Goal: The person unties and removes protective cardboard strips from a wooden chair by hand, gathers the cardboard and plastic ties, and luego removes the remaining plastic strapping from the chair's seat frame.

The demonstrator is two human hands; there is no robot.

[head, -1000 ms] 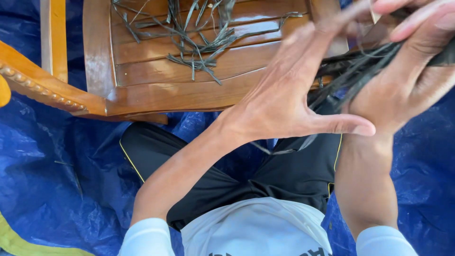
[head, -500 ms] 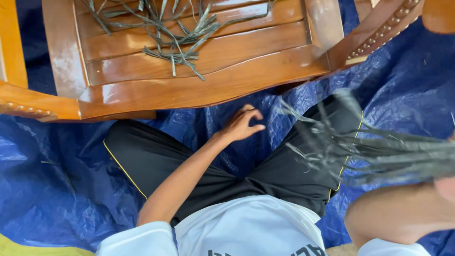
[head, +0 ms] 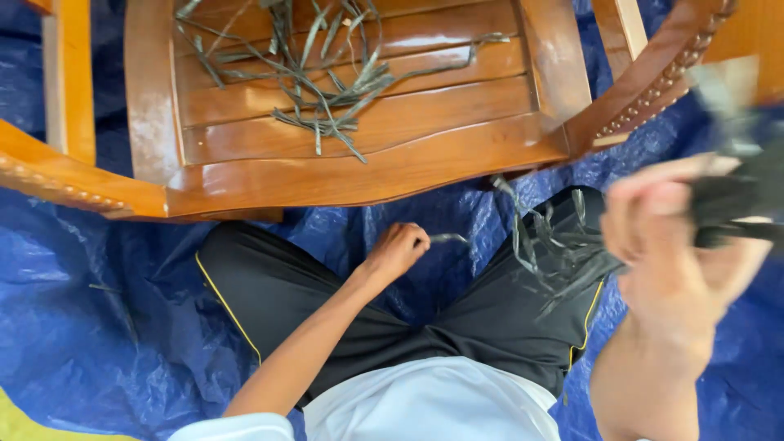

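- Right hand (head: pixel 682 245) raised close to the camera, blurred, fist clenched around a bundle of dark leaf strips (head: pixel 563 253); the loose ends fan out from the grip down toward the lap.
- Left hand (head: pixel 394 251) low between the knees, fingers pinched on a single strip (head: pixel 447 238) that sticks out from the fingertips toward the bundle.
- Blue tarp (head: pixel 98 327) lies under the left hand's grip.
- Beyond both grips, the wooden chair (head: pixel 359 167); a scattered pile of strips (head: pixel 318 73) lies on its seat, well apart from either hand.
- Black shorts (head: pixel 278 286) on either side of the left hand.
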